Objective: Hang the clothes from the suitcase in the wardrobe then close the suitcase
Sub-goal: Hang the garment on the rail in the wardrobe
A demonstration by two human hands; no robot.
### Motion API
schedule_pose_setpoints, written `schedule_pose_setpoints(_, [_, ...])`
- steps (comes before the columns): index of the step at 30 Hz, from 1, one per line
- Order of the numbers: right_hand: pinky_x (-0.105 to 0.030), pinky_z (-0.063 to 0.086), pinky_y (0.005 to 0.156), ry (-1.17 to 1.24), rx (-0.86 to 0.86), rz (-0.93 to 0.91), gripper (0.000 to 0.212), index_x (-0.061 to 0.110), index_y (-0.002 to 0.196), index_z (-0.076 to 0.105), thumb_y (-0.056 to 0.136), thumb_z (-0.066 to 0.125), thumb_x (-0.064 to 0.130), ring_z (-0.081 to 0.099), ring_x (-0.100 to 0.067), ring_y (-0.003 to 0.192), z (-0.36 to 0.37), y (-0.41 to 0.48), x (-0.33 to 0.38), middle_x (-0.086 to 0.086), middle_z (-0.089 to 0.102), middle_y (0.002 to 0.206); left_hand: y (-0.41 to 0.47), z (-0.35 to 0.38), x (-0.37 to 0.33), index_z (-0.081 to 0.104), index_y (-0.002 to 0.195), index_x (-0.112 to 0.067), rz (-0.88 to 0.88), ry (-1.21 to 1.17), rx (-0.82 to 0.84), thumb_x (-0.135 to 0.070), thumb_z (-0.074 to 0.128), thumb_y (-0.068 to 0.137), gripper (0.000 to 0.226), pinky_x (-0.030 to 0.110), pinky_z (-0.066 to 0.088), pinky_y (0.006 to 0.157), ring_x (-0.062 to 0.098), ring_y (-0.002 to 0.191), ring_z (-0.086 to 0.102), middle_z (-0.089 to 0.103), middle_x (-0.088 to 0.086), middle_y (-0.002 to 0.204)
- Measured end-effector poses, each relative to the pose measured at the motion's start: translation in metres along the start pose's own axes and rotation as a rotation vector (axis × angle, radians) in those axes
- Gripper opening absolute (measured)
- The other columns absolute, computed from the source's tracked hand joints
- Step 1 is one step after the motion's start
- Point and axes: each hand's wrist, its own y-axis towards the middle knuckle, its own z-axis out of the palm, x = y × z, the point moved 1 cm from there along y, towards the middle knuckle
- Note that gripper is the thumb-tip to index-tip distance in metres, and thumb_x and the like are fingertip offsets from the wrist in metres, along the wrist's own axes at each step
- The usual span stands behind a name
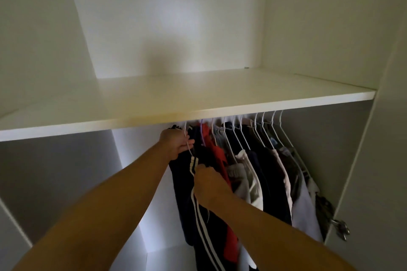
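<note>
Inside the white wardrobe, a dark navy garment with white stripes (198, 211) hangs at the left end of the row. My left hand (176, 144) grips the white wire hanger (189, 149) near its top, just under the shelf. Lower down, my right hand (208, 185) pinches the striped fabric. A red garment (217, 154) hangs right behind it. The rail itself is hidden by the shelf. The suitcase is out of view.
A white shelf (198, 99) spans the wardrobe above the clothes. Several more garments on white hangers (264, 134) fill the right side up to the wardrobe's right wall. A metal hinge (340, 226) sits on the right door edge. Left of the clothes is open hanging space.
</note>
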Motion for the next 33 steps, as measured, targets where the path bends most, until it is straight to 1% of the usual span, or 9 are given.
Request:
schedule_pose_setpoints(3, [-0.033,0.047,0.091,-0.046,0.009,0.016,0.026,0.001,0.123,0.048,0.098,0.043,0.006,0.059,-0.03,0.111,0.002,0.019,0.0,-0.018,0.057,0.124,0.02,-0.005,0.001,0.051,0.126,0.01,-0.008,-0.007,0.006,0.011,0.049,0.095,0.031,0.032,0.054,0.068,0.027,0.087,0.066,0.059,0.02,0.108])
schedule_pose_setpoints(8, [-0.035,0.049,0.088,-0.088,0.033,0.021,0.028,0.001,0.123,0.049,0.095,0.047,0.005,0.06,-0.031,0.109,0.008,0.036,-0.003,-0.019,0.058,0.123,0.038,-0.008,0.01,0.059,0.109,0.007,-0.024,-0.008,0.02,0.016,0.058,0.088,0.023,0.025,0.056,0.053,0.023,0.077,0.064,0.059,0.014,0.086])
schedule_pose_setpoints(12, [-0.033,0.046,0.093,-0.183,0.077,0.009,0.034,0.0,0.131,0.042,0.097,0.045,0.006,0.056,-0.03,0.116,0.02,0.042,-0.008,-0.019,0.054,0.129,0.051,-0.01,0.023,0.06,0.109,0.004,0.006,0.026,0.036,0.021,0.066,0.079,0.034,0.034,0.055,0.079,0.031,0.093,0.063,0.059,0.015,0.091])
schedule_pose_setpoints(17, [-0.036,0.048,0.09,-0.218,0.073,-0.013,0.035,0.0,0.131,0.041,0.097,0.045,0.01,0.057,-0.031,0.114,0.025,0.04,-0.015,-0.02,0.054,0.127,0.051,-0.011,0.028,0.064,0.088,0.001,0.08,0.174,0.012,0.02,0.069,0.076,0.023,0.041,0.058,0.08,0.032,0.086,0.066,0.062,0.016,0.085])
schedule_pose_setpoints(20, [-0.038,0.048,0.078,-0.142,0.064,0.003,0.032,0.002,0.126,0.045,0.102,0.043,0.023,0.06,-0.033,0.107,0.022,0.037,-0.019,-0.019,0.056,0.123,0.043,-0.018,0.029,0.071,0.068,0.002,0.152,0.328,-0.038,0.009,0.072,0.073,0.009,0.049,0.058,0.085,0.039,0.09,0.069,0.068,0.021,0.082])
schedule_pose_setpoints(23, [-0.035,0.041,0.069,-0.07,-0.039,0.016,0.036,0.009,0.118,0.048,0.103,0.036,0.04,0.063,-0.031,0.097,0.008,0.026,-0.02,-0.014,0.061,0.111,0.025,-0.03,0.029,0.073,0.084,-0.007,0.241,0.481,-0.175,-0.012,0.07,0.08,0.007,0.04,0.058,0.083,0.032,0.087,0.068,0.071,0.014,0.09])
schedule_pose_setpoints(26, [-0.035,0.043,0.066,-0.054,-0.196,-0.027,0.038,0.013,0.111,0.048,0.104,0.027,0.044,0.066,-0.03,0.088,-0.002,0.009,-0.016,-0.011,0.066,0.099,0.0,-0.058,0.036,0.065,0.121,-0.015,0.297,0.497,-0.308,-0.025,0.064,0.085,0.037,0.037,0.054,0.094,0.025,0.103,0.065,0.067,0.007,0.117])
schedule_pose_setpoints(31, [-0.034,0.046,0.065,0.191,-0.349,-0.096,0.043,0.01,0.108,0.053,0.105,0.023,0.04,0.066,-0.032,0.084,0.001,-0.032,0.001,-0.012,0.068,0.091,-0.089,-0.098,0.068,0.067,0.104,-0.019,0.383,0.488,-0.403,-0.011,0.056,0.093,0.018,0.043,0.057,0.086,0.027,0.091,0.068,0.069,0.008,0.104])
schedule_pose_setpoints(33, [-0.034,0.046,0.067,0.331,-0.371,-0.099,0.044,0.009,0.106,0.054,0.105,0.023,0.04,0.064,-0.031,0.081,0.009,-0.053,0.01,-0.012,0.066,0.088,-0.137,-0.105,0.081,0.066,0.099,-0.021,0.423,0.566,-0.426,-0.009,0.053,0.094,0.018,0.037,0.058,0.079,0.026,0.085,0.069,0.068,0.004,0.096])
